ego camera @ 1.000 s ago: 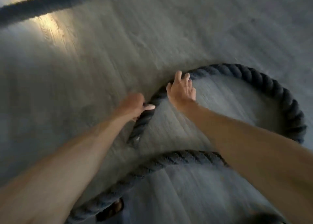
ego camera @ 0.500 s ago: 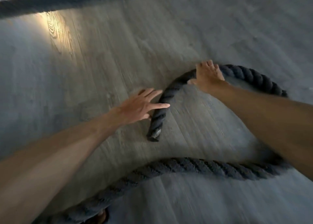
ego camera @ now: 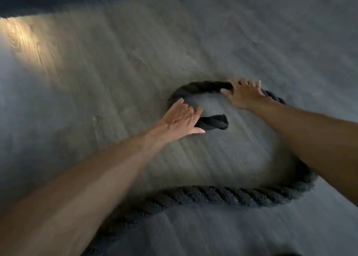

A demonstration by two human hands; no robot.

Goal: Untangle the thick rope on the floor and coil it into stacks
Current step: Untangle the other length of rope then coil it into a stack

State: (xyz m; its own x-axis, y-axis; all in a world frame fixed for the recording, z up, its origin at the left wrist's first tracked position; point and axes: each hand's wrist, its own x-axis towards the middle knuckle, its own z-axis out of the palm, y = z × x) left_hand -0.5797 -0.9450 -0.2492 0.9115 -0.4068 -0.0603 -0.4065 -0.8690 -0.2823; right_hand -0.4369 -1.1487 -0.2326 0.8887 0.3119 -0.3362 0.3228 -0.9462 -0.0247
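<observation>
Rope (ego camera: 213,195), thick, dark and twisted, lies on the wooden floor (ego camera: 116,81) in one loose loop. Its cut end (ego camera: 217,122) pokes out just past the left hand's (ego camera: 182,118) fingertips. From there it arcs away under both sets of fingers, runs beneath the right forearm and sweeps back along the near side. The left fingers lie straight and close together across the rope, with the thumb on the floor side of the end piece, pressing rather than gripping. The right hand (ego camera: 245,94) rests on the far arc with its fingers spread apart and its thumb along the near edge. Blur hides whether the tips hook over the rope. The step in hand looks like shaping the first, innermost turn of a coil. The next move probably calls for pinning the end under the left fingers while the right hand feeds the near stretch round just outside that turn. Another stretch (ego camera: 38,1) lies well beyond the fingertips and is not yet gathered.
</observation>
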